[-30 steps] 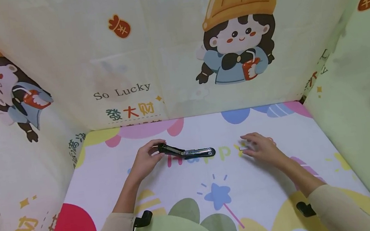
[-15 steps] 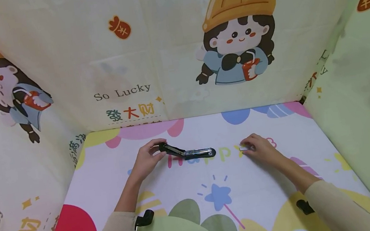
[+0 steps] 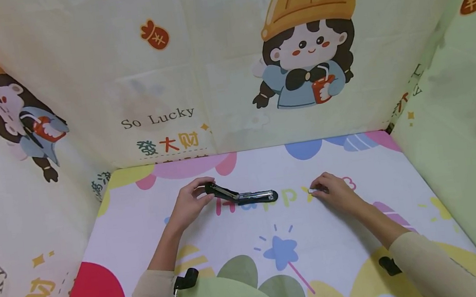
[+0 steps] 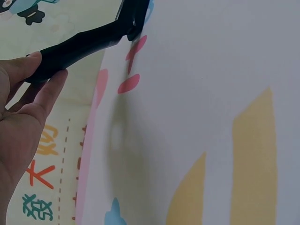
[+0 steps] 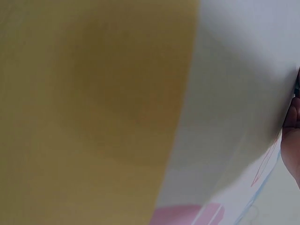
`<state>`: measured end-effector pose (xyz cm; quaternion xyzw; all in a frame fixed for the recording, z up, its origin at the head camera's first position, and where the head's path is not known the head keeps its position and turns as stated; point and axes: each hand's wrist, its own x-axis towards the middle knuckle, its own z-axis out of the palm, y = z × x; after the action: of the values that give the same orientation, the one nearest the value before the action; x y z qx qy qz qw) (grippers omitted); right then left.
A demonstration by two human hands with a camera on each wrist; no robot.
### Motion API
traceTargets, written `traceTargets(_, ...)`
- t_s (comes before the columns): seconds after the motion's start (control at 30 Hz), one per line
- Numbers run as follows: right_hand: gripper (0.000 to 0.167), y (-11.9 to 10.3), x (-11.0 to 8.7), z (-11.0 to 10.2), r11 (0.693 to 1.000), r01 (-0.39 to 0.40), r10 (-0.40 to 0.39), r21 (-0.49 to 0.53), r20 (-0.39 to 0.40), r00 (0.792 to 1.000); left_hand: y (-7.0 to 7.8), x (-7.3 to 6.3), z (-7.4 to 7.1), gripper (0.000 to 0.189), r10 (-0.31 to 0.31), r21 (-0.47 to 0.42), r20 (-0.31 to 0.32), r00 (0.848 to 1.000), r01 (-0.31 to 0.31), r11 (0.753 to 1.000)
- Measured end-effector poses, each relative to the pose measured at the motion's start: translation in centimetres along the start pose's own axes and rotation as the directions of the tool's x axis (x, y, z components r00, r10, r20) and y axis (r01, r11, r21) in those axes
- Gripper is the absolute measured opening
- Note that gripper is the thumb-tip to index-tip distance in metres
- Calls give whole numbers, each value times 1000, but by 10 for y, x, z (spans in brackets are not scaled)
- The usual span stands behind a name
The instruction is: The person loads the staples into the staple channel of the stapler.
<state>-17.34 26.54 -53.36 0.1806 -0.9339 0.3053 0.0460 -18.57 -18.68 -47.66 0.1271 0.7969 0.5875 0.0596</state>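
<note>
A black stapler [image 3: 256, 197], swung wide open into a shallow V, lies over the printed letters in the middle of the table. My left hand [image 3: 187, 205] pinches the tip of its raised arm between thumb and fingers. The left wrist view shows the dark back of that stapler [image 4: 77, 49] with the thumb and fingertips around its end. To the right, my right hand [image 3: 335, 191] pinches a small, light, metallic-looking strip [image 3: 312, 190] close over the table. Most of the strip is hidden by the fingers. Only part of the right hand [image 5: 291, 140] shows at the edge of the right wrist view.
The table bears a white cloth [image 3: 239, 236] with coloured prints. Behind it rises a cream curtain [image 3: 220, 72] with cartoon figures, and similar curtains close off both sides. Black wrist devices [image 3: 186, 279] sit near both sleeves.
The right hand's fingers have closed in on the small strip, and less of the strip shows now. My left hand and the stapler have stayed almost still.
</note>
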Motion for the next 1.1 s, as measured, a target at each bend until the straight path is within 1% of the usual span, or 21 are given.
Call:
traceTargets(0.23, 12, -2, -1, -2, 1000, 18, -18, 8, 13, 1000, 1, -1, 1, 43, 4, -16, 7, 1000, -3, 1000)
traceTargets(0.47, 11, -8, 1, -5, 1000, 10, -11, 12, 36, 999, 1, -2, 1, 42, 8, -14, 6, 1000, -8, 1000)
traceTargets(0.63, 12, -11, 3, -6, 1000, 27, -27, 9, 39, 999, 1, -1, 1, 43, 7, -9, 6, 1000, -7, 1000)
traceTargets(0.97, 12, -21, 15, -10, 997, 74, -73, -12, 61, 995, 3, -2, 1, 43, -10, -10, 2, 1000, 10, 1000)
traceTargets(1.1, 12, -29, 21, -10, 996, 87, -88, 24, 66, 994, 2, -2, 1, 43, -11, -9, 3, 1000, 11, 1000)
